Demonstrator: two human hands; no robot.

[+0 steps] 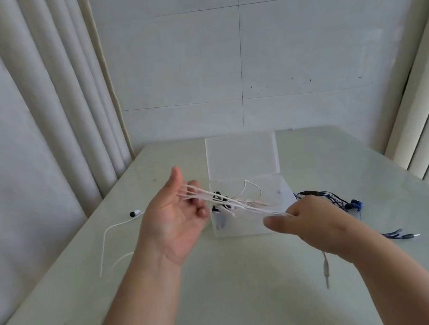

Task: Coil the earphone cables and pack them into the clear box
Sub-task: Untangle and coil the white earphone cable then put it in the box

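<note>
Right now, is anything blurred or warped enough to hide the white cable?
Head view: white cable strands between left hand and right hand are motion-smeared, so loops cannot be counted; same view, the wide lens bows the curtains and table edge; light is soft, no glare on the clear box.

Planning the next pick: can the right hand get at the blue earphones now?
Probably not yet: the right hand pinches the white cable stretched to the left hand. The blue earphones lie uncovered just beyond it.
</note>
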